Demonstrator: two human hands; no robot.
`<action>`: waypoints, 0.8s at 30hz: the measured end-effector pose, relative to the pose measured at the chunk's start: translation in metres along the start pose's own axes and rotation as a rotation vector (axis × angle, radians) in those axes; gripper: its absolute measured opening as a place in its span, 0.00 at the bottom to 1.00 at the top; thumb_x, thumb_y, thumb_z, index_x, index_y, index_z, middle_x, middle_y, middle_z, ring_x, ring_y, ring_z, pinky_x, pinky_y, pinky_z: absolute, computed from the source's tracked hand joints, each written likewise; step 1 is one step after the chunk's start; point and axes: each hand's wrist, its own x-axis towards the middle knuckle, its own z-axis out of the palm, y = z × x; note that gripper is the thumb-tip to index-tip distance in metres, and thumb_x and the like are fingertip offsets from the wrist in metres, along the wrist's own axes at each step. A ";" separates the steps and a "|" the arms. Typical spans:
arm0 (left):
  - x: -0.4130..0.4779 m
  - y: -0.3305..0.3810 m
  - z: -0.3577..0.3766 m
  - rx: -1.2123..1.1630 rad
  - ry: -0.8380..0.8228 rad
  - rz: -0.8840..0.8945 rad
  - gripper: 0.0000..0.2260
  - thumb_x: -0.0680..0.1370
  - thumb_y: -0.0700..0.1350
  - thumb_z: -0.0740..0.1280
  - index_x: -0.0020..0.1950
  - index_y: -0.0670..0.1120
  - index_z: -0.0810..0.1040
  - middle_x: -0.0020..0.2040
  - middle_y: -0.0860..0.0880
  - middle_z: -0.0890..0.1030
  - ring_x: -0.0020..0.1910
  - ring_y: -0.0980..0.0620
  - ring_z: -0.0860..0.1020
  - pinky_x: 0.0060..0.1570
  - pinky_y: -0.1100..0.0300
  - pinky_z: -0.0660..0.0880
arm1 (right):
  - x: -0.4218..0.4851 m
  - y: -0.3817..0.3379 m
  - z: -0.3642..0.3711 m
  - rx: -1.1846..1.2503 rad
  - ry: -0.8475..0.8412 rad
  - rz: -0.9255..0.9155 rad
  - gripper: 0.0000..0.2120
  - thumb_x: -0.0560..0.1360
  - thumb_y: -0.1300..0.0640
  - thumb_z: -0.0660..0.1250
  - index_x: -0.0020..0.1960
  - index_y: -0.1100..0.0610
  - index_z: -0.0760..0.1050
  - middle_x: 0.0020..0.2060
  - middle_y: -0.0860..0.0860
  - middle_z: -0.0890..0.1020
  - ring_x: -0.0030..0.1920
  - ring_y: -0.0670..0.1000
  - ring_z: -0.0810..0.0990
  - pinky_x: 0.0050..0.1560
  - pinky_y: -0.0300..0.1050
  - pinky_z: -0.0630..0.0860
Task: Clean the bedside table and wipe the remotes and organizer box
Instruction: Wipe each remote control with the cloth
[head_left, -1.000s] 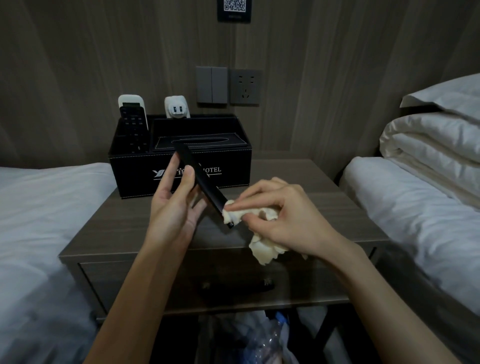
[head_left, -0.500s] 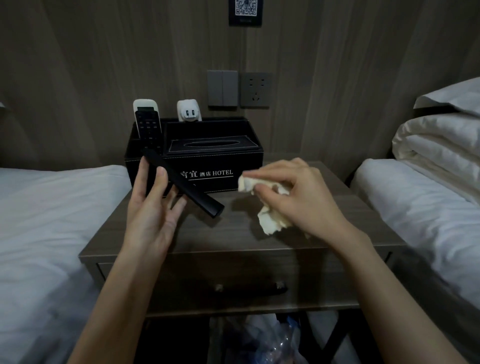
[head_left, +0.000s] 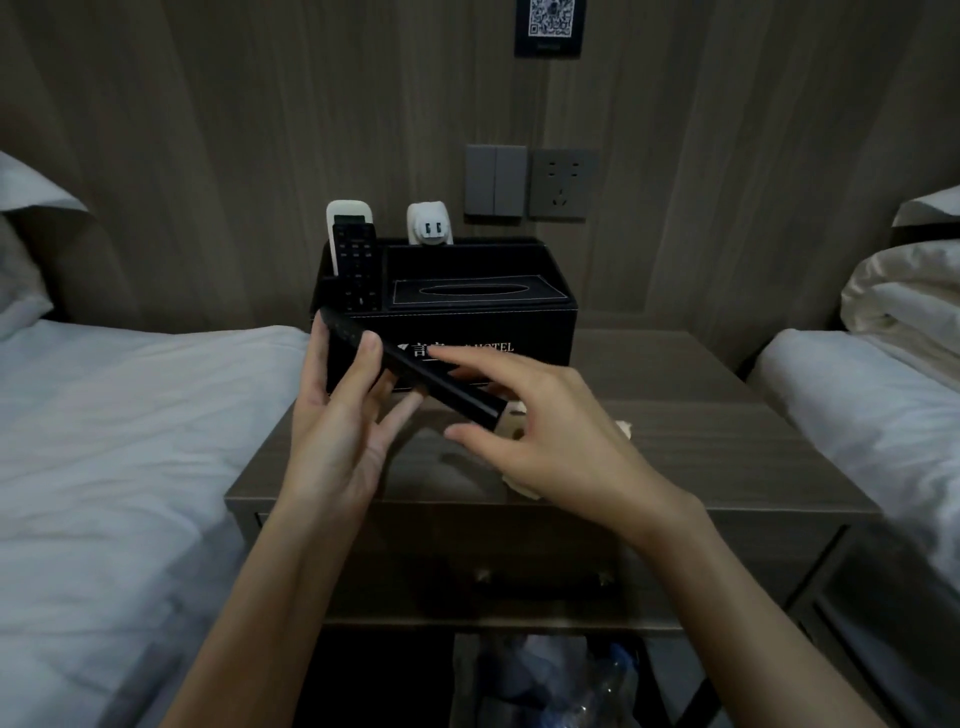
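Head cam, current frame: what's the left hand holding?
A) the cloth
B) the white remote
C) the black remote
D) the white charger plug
C: the left hand grips the black remote near its upper end, thumb over it. The right hand is spread open near the lower end, and the white remote stands in the organizer box.

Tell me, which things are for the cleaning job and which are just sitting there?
For the job: held remote in left hand, cloth, organizer box, black remote in box, white remote, bedside table.
Just there: white plug, wall switch, socket, QR sign.
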 end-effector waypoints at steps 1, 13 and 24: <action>0.000 0.000 0.001 0.009 0.000 0.003 0.31 0.72 0.45 0.68 0.74 0.57 0.64 0.64 0.47 0.79 0.60 0.48 0.80 0.52 0.48 0.80 | -0.001 0.000 0.001 0.022 0.017 -0.011 0.27 0.74 0.56 0.71 0.70 0.41 0.69 0.61 0.39 0.77 0.62 0.38 0.74 0.60 0.39 0.75; -0.009 -0.023 0.031 0.146 0.037 0.021 0.19 0.79 0.41 0.64 0.69 0.49 0.71 0.47 0.51 0.85 0.50 0.52 0.83 0.42 0.63 0.80 | -0.021 0.021 -0.025 -0.034 0.270 0.000 0.24 0.72 0.59 0.74 0.67 0.49 0.75 0.56 0.44 0.76 0.57 0.41 0.76 0.52 0.30 0.72; -0.009 -0.062 0.046 0.978 -0.261 0.357 0.23 0.79 0.49 0.65 0.74 0.56 0.66 0.65 0.56 0.76 0.66 0.61 0.72 0.65 0.61 0.70 | -0.052 0.066 -0.082 -0.263 0.480 0.125 0.22 0.74 0.53 0.72 0.67 0.53 0.74 0.53 0.43 0.79 0.52 0.40 0.77 0.55 0.34 0.72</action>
